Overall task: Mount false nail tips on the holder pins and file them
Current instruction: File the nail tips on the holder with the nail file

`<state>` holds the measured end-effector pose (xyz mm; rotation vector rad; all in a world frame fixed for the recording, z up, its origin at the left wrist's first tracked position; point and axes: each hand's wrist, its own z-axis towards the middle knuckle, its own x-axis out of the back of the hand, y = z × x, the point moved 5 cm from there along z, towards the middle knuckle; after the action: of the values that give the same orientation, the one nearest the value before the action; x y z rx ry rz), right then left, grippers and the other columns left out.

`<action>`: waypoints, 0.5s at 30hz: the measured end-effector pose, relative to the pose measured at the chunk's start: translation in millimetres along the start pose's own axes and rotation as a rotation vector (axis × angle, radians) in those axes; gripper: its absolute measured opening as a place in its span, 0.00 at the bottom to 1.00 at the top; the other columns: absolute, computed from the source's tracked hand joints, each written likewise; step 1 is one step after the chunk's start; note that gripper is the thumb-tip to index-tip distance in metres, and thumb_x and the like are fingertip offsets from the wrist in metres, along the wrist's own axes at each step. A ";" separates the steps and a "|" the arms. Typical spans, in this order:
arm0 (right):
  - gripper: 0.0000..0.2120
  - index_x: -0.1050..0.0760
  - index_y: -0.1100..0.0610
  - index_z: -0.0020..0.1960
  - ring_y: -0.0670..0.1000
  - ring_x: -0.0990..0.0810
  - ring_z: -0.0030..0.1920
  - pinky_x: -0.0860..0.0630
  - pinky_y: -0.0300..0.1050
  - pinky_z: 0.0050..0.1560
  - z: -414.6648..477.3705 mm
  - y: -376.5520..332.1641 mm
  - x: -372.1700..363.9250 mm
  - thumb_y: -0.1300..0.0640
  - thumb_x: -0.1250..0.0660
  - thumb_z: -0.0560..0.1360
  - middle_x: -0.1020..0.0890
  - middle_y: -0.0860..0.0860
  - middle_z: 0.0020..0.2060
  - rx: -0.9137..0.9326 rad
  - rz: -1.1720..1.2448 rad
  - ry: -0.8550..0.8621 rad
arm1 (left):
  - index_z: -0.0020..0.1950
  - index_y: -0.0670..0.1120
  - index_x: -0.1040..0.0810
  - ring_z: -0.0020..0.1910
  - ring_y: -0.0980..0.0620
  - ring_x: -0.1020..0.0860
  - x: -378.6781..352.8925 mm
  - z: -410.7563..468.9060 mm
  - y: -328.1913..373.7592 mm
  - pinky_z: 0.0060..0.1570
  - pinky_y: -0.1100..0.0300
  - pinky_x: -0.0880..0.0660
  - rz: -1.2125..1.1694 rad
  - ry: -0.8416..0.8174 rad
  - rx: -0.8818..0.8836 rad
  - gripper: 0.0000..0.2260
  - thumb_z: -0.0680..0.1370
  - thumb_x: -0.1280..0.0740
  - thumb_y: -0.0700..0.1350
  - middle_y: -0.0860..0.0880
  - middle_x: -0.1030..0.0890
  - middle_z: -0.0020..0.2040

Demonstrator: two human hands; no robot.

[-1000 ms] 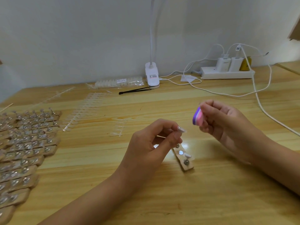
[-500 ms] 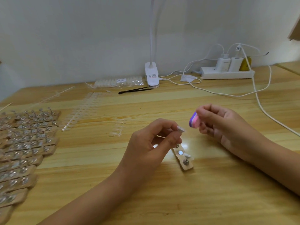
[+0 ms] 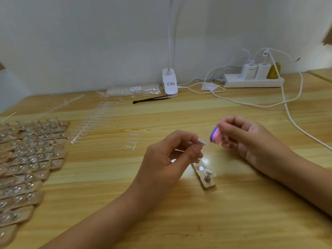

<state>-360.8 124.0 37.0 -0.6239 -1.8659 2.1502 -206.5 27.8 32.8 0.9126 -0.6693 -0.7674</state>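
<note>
Two hands worked above the table (image 3: 233, 221). The left hand (image 3: 167, 159) pinched one clear nail tip (image 3: 202, 141) between thumb and forefinger, its fingers curled. The right hand (image 3: 251, 139), fingers also curled, gripped one pink-and-purple file block (image 3: 215, 136) just beside that tip; whether the two touched could not be told. Under the left fingers lay one wooden holder strip (image 3: 203, 174) – three metal studs showed on it, and a second nail tip (image 3: 209, 171) sat on it. Many more holder strips (image 3: 27, 159) lay overlapped at the left edge – too many to count. One pair of black tweezers (image 3: 150, 99) lay near the wall.
</note>
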 end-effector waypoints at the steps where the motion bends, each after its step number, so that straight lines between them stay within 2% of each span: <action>1: 0.09 0.20 0.54 0.44 0.45 0.24 0.33 0.24 0.33 0.36 0.4 -1.7 1.9 0.50 0.28 0.68 0.17 0.51 0.34 0.003 0.039 -0.001 | 0.50 0.52 0.20 0.44 0.52 0.16 0.1 0.2 0.2 0.45 0.64 0.22 -0.001 0.000 -0.001 0.04 0.77 0.33 0.48 0.54 0.18 0.41; 3: 0.07 0.19 0.51 0.43 0.44 0.22 0.33 0.23 0.34 0.37 -2.6 -3.3 -7.4 0.49 0.26 0.69 0.17 0.51 0.35 0.019 0.110 -0.125 | 0.50 0.51 0.20 0.44 0.53 0.16 1.2 0.8 0.0 0.45 0.64 0.22 -0.007 0.010 0.002 0.02 0.78 0.32 0.47 0.54 0.18 0.41; 5: 0.08 0.19 0.51 0.44 0.45 0.23 0.32 0.23 0.35 0.36 -7.8 2.8 -19.8 0.49 0.24 0.70 0.17 0.51 0.35 0.004 0.084 -0.195 | 0.50 0.49 0.20 0.42 0.53 0.17 1.6 1.1 -1.2 0.45 0.64 0.23 -0.005 0.012 0.006 0.02 0.78 0.31 0.44 0.53 0.17 0.41; 9: 0.07 0.19 0.52 0.41 0.45 0.24 0.32 0.24 0.34 0.35 -6.4 9.0 -18.3 0.51 0.24 0.69 0.17 0.51 0.33 -0.041 0.050 -0.113 | 0.51 0.46 0.20 0.41 0.55 0.18 3.0 1.4 -0.6 0.44 0.63 0.23 -0.017 0.013 0.007 0.03 0.78 0.31 0.43 0.52 0.18 0.41; 13: 0.07 0.19 0.50 0.44 0.44 0.22 0.33 0.23 0.35 0.38 -9.9 -0.3 -24.9 0.48 0.26 0.71 0.17 0.50 0.35 0.017 0.077 -0.221 | 0.51 0.49 0.20 0.42 0.54 0.18 2.2 1.2 0.4 0.45 0.64 0.23 0.002 0.004 -0.001 0.03 0.78 0.31 0.44 0.54 0.18 0.41; 15: 0.08 0.20 0.51 0.43 0.44 0.23 0.32 0.24 0.35 0.37 -7.9 1.8 -19.5 0.48 0.26 0.69 0.17 0.51 0.35 -0.002 0.018 -0.144 | 0.50 0.50 0.20 0.42 0.54 0.17 0.9 0.8 0.0 0.45 0.64 0.23 0.004 0.001 0.001 0.03 0.78 0.32 0.46 0.54 0.18 0.41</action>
<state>-339.8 122.1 37.7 -0.5006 -1.9404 2.2603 -206.6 26.7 33.3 0.9121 -0.6706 -0.7630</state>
